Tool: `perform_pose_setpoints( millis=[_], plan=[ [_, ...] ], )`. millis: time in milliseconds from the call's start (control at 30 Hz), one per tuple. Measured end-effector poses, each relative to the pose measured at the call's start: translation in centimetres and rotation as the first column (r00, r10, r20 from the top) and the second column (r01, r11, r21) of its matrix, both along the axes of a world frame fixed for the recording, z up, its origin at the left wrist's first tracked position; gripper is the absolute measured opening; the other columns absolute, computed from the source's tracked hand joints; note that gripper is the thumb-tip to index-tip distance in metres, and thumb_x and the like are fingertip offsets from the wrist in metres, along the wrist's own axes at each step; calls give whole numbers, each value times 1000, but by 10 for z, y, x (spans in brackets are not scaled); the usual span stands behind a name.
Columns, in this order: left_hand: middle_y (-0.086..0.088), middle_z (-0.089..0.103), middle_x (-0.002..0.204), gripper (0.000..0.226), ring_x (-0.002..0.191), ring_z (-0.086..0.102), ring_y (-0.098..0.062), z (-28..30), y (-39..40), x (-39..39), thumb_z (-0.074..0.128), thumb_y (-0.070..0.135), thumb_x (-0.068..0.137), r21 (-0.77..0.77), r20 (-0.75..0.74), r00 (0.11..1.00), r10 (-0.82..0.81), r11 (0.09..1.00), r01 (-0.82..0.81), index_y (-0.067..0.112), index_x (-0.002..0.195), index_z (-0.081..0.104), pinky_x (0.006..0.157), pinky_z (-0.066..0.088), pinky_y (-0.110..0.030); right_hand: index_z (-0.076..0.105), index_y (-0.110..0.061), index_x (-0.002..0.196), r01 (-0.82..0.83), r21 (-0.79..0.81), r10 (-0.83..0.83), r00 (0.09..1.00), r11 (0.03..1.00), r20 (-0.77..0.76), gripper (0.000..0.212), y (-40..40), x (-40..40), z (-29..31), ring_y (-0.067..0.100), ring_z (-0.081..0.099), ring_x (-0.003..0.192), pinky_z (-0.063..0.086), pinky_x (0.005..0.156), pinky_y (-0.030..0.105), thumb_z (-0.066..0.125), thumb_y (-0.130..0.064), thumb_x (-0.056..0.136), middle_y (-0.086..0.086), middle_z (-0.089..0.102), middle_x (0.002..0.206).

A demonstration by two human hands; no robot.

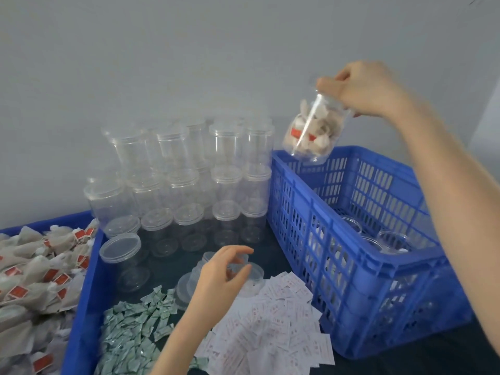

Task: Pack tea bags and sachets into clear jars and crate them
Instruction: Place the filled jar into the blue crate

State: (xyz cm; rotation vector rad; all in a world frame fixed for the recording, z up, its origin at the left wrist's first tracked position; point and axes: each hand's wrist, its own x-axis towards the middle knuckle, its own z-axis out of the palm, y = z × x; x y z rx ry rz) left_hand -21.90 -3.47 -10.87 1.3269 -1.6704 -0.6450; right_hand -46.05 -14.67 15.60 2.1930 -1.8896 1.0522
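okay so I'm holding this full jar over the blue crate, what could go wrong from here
1. The right hand holds the filled jar only by its lid end, tilted, above the crate rim. If the lid is loose, the jar could drop and spill.
2. Jars already stand in the crate; a jar lowered quickly could knock them.
3. The left hand reaches among the loose jars near the tall stack; a bump might topple it.
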Motion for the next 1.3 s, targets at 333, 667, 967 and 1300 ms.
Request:
perform_pose_setpoints(
  millis=[333, 667, 967, 1300],
  plan=[
    [30, 64, 94, 30, 87, 62, 0, -21, -17, -4, 61, 12, 91, 105, 19, 1000, -16, 994, 14, 40, 101, 63, 78, 54, -24, 67, 7, 108, 347, 239, -304, 932, 907, -198, 70, -112, -105, -87, 42, 63, 103, 51, 88, 44, 62, -60, 88, 30, 65, 111],
    [31, 65, 94, 29, 88, 61, 2, -36, -31, -8, 63, 9, 90, 118, 35, 999, -26, 993, 22, 38, 94, 65, 70, 48, -12, 41, -16, 150, 505, 491, -249, 832, 710, -495, 57, -128, -134, -173, 33, 45, 134, 31, 111, 40, 23, -49, 107, 17, 47, 146],
    [27, 66, 88, 27, 84, 61, 3, -44, -33, -11, 63, 7, 89, 145, 1, 1000, -23, 989, 22, 33, 91, 68, 69, 47, -11, 17, -22, 160, 542, 601, -60, 770, 588, -636, 52, -124, -122, -208, 37, 37, 141, 28, 115, 46, 28, -34, 110, 18, 34, 156],
    [23, 69, 97, 26, 88, 64, -1, -37, -52, -7, 60, 11, 92, 160, -53, 999, 6, 987, 3, 36, 99, 66, 69, 52, -21, 47, -7, 143, 567, 621, 102, 689, 542, -718, 58, -113, -120, -218, 25, 58, 124, 43, 85, 31, 39, -50, 104, 8, 57, 141]
  ],
)
